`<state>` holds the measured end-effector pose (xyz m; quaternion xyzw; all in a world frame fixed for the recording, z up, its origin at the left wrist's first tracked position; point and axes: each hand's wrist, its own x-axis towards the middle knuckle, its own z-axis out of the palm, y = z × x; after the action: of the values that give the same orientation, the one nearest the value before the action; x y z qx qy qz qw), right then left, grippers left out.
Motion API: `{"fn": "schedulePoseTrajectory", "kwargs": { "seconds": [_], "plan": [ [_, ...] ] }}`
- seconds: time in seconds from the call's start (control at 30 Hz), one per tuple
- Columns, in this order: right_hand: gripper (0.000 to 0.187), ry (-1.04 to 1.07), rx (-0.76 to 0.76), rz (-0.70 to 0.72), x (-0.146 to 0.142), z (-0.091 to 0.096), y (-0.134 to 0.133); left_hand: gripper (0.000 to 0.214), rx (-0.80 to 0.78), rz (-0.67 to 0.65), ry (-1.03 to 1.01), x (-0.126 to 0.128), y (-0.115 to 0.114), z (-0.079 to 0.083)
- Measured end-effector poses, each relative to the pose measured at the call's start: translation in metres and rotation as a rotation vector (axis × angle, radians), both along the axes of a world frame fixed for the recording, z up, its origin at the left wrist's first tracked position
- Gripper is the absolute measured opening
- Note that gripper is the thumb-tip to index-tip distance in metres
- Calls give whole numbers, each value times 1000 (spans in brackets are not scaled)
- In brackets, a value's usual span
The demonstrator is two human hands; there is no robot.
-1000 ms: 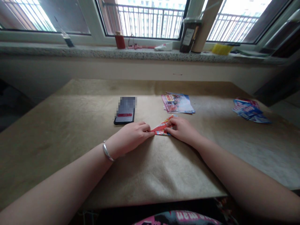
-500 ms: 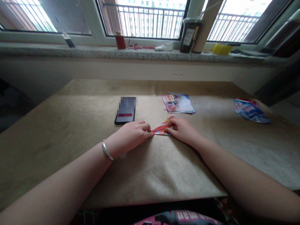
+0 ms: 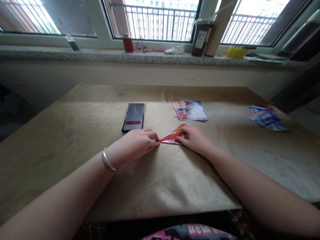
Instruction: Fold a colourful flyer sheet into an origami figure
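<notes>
Two hands on one folded flyer [image 3: 171, 137], mid-counter [image 3: 75, 133] | left hand [image 3: 136, 145] pinches pointed tip | right hand [image 3: 195, 138] pinches opposite end, likely steadying the crease | phone [image 3: 134, 118] just behind | flyer stack [image 3: 189, 110] beyond

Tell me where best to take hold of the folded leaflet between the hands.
Take the folded leaflet by its narrow left tip, coming low from the left, where the left hand pinches it: it lies on the table, and the right hand covers its wide end.

Bare forearms, silver bangle [image 3: 107, 161] on left wrist, pink-and-black garment [image 3: 190, 231] at lap, possibly lettered.
</notes>
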<state>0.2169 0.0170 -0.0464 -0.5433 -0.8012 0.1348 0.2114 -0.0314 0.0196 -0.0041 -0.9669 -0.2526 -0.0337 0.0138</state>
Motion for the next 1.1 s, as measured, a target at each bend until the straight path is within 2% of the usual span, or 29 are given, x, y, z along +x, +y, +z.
{"fn": "schedulePoseTrajectory", "kwargs": {
  "seconds": [0.3,0.47,0.6,0.8,0.93,1.1],
  "plan": [
    [13,-42,19,-1,0,-2,0,21,-35,-20,-40,-2,1,-3],
    [17,-237,140,20,-3,6,-7,21,0,-93,-118,-2,4,-7],
    [18,-314,186,15,-5,10,-12,20,-6,-89,-134,-1,4,-8],
    [23,-292,169,11,-9,10,-11,27,16,-115,-71,3,-1,-7],
    [18,-187,67,-1,-8,4,-4,29,19,-87,-37,4,-3,-6],
    [14,-80,27,7,-5,1,-1,28,16,-73,-68,4,-3,-6]
  ]
}}
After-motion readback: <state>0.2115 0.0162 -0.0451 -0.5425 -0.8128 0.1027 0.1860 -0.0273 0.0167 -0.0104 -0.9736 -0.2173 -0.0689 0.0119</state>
